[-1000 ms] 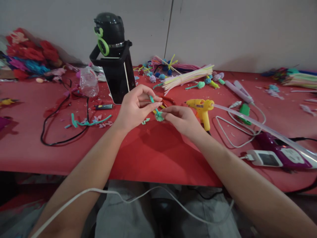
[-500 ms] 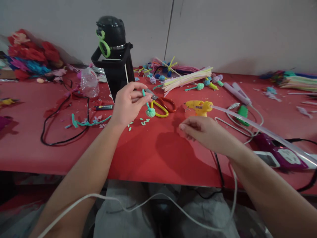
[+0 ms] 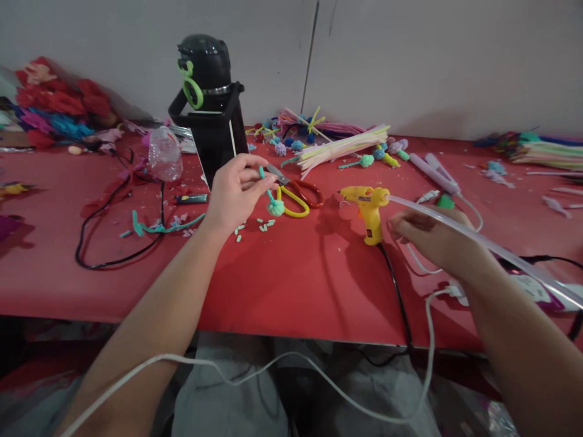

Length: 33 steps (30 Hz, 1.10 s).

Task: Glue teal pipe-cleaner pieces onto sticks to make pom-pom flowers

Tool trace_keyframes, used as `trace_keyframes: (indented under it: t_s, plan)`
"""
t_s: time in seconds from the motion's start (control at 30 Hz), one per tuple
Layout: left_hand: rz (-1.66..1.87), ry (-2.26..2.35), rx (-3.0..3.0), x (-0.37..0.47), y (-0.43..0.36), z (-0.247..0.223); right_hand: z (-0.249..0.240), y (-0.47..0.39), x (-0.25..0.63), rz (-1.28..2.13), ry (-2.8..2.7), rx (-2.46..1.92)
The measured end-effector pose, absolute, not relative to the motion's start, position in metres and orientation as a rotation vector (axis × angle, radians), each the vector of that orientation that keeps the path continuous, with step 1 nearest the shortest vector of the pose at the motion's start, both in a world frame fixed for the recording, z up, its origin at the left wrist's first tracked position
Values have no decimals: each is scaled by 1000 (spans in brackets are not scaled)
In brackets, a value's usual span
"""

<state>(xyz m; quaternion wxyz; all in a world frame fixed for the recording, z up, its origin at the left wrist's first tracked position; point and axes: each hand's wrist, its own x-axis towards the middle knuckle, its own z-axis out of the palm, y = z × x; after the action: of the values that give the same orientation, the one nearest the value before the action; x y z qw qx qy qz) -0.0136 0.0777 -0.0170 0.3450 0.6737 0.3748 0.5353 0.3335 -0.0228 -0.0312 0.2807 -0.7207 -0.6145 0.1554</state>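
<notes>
My left hand [image 3: 237, 191] pinches the stem of a mint-green pipe-cleaner ball [image 3: 276, 207], which hangs head down. Scissors [image 3: 296, 197] with yellow and red handles lie open just behind it. My right hand [image 3: 430, 237] is beside the handle of a yellow glue gun [image 3: 368, 209], with a small gap between them. Its fingers are loosely bent and apart, holding nothing. From the back of the gun a long clear glue stick [image 3: 473, 230] runs right, passing in front of that hand. Small pale green clippings [image 3: 263, 227] are scattered below the ball.
A black bottle [image 3: 204, 67] in a black holder stands behind my left hand. Pipe cleaners [image 3: 344, 149] and small balls lie at the back. A lilac hair-straightener-like tool [image 3: 435, 174] is at right. Black cords [image 3: 82, 243] and a white cable [image 3: 296, 358] cross the area.
My right hand has moved right, from in front of the glue gun to the side of its handle, uncovering the handle. My left hand has stayed almost still with the green ball.
</notes>
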Motion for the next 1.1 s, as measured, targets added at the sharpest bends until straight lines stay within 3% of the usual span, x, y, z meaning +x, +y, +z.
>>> trace_keyframes:
  t_s: [0.27,0.47,0.77,1.1]
  plan:
    - [1380,968,1741,-14,79,-19,-22,-16,318,722,-1802,-1665]
    - [1373,944,1760,-15,80,-21,-22,2,273,608,-1701,-1928]
    - [1383,1032,1804,-16,82,-22,-46,7,241,1189,-1532,-1251]
    - [1375,1070,1792,-15,81,-21,-49,-2,235,1199,-1619,-1224]
